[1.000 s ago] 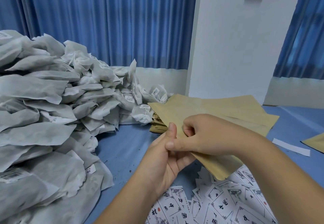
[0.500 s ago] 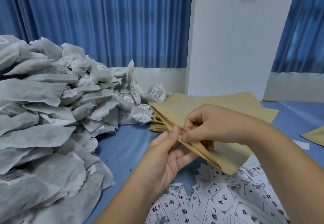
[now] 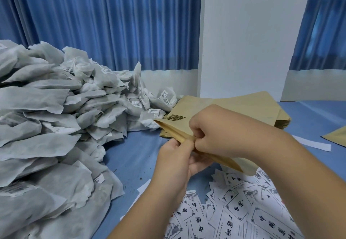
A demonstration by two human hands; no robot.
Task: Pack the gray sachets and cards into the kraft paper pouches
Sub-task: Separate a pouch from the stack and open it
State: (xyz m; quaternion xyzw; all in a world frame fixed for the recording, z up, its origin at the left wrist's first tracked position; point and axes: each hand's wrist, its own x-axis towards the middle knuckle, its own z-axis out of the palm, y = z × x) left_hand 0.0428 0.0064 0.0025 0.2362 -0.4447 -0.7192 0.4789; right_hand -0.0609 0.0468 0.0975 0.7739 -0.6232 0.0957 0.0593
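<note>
A kraft paper pouch (image 3: pixel 227 161) is held above the blue table, its long edge towards me. My left hand (image 3: pixel 177 161) pinches the near side of its mouth from below. My right hand (image 3: pixel 215 133) pinches the same edge from above with curled fingers. Behind the hands lies a stack of kraft pouches (image 3: pixel 249 107). A big heap of gray sachets (image 3: pixel 56 122) fills the left. White printed cards (image 3: pixel 243 210) are scattered at the lower right, partly under my arms.
One more kraft pouch (image 3: pixel 337 135) pokes in at the right edge, with a white paper strip (image 3: pixel 314 144) beside it. Bare blue table (image 3: pixel 134 156) shows between the sachet heap and my hands. Blue curtains and a white pillar stand behind the table.
The held pouch has come off the stack and turned edge-on. Both hands have closed in on its mouth edge and now pinch it close together.
</note>
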